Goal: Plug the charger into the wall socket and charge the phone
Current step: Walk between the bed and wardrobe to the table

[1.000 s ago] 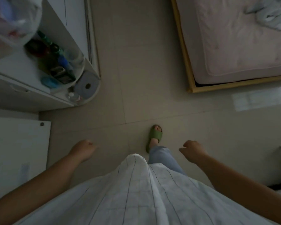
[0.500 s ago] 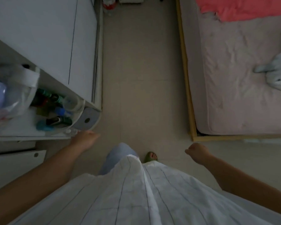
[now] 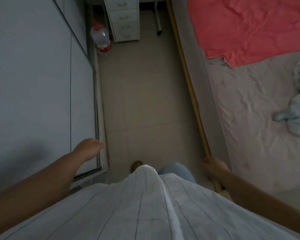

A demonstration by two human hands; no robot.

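A person walks on between wardrobe and bed; the cluttered shelf has dropped from view, a drawer unit and water jug now ahead. Left hand loosely open, right hand curled, both empty. Charger, phone, socket unseen.

I've walked on down the aisle, open shelf of bottles gone from view, drawer unit and big water jug newly ahead, red blanket far more exposed, left hand now alongside the wardrobe, right hand against the bed frame.
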